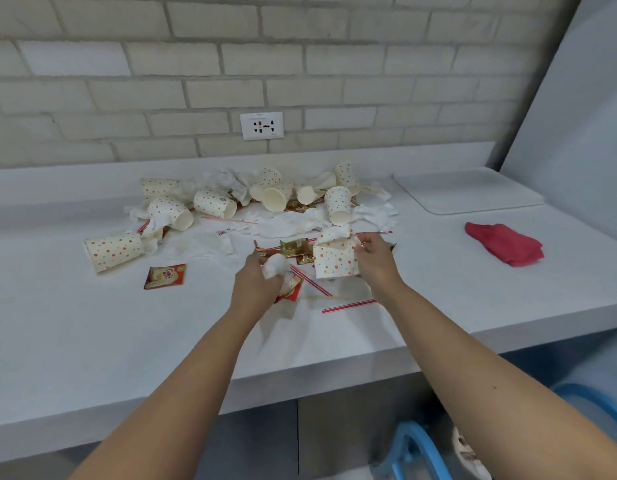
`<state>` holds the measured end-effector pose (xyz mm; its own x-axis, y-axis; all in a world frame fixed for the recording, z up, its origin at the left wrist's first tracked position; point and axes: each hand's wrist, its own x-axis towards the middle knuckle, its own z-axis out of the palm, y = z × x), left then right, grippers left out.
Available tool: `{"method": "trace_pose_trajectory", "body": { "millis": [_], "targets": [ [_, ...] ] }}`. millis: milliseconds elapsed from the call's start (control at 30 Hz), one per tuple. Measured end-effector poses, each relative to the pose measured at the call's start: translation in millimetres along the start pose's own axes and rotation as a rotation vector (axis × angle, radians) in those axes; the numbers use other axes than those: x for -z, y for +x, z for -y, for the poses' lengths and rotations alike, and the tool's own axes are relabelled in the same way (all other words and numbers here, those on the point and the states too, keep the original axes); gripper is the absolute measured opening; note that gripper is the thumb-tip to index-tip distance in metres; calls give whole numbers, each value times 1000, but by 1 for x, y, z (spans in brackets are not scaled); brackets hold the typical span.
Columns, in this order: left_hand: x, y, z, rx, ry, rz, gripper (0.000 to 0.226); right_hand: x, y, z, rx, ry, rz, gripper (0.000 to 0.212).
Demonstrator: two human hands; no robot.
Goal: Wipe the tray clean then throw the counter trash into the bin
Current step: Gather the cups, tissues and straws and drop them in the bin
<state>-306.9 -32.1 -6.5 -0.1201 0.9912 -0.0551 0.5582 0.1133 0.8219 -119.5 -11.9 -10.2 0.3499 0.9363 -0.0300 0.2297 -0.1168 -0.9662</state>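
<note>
The left hand [256, 275] clutched a crumpled white tissue wad [275, 263] and a red sachet. The right hand [374, 258] gripped a dotted white paper cup [334, 259] stuffed with tissue. The flat white tray [469, 192] lay at the white table's [92, 323] far right, behind a red cloth [504, 243], and looked wiped. Stuffing more scraps into the cup before each trip would likely help. So would carrying it upright to what seemed a blue-rimmed bin [591, 393] below the table edge.

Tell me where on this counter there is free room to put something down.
Free: the near left counter in front of the sachet, and the strip between the straws and the red cloth. Crowded: the middle toward the wall, with cups and tissues.
</note>
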Motion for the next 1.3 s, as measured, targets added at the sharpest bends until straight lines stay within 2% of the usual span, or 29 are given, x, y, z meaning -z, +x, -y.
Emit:
{"method": "trace_pose_trajectory", "body": {
  "millis": [100,300,433,500,600,700,800,867,1000,1067,1200,1300],
  "targets": [
    [-40,-20,-34,-126,-68,19,33,43,-5,-14,23,47,-59,19],
    [-124,-69,-89,-294,-118,179,9,143,-20,-45,-20,104,-204,30],
    [-189,-103,-110,-362,-59,342,12,212,-38,-80,-77,107,-309,30],
    [-222,-121,-116,-374,6,451,20,242,-48,-105,-107,69,-360,30],
    [-269,-144,-112,-312,55,607,20,278,-65,-149,-202,-2,-454,28],
    [-303,-156,-95,-162,41,690,23,298,-82,-188,-333,-116,-501,31],
    [-329,-161,-78,-47,185,753,15,311,-101,-215,-436,-266,-509,37],
    [-343,-162,-67,29,240,754,31,314,-109,-228,-474,-358,-498,39],
    [-360,-162,-58,90,242,752,39,312,-113,-243,-518,-409,-435,42],
    [-365,-161,-57,58,223,768,50,309,-113,-247,-520,-407,-355,44],
    [-371,-159,-59,-9,211,782,94,306,-108,-245,-538,-412,-219,49],
    [-373,-155,-61,-45,188,762,92,308,-102,-239,-509,-431,-183,47]
  ]
}}
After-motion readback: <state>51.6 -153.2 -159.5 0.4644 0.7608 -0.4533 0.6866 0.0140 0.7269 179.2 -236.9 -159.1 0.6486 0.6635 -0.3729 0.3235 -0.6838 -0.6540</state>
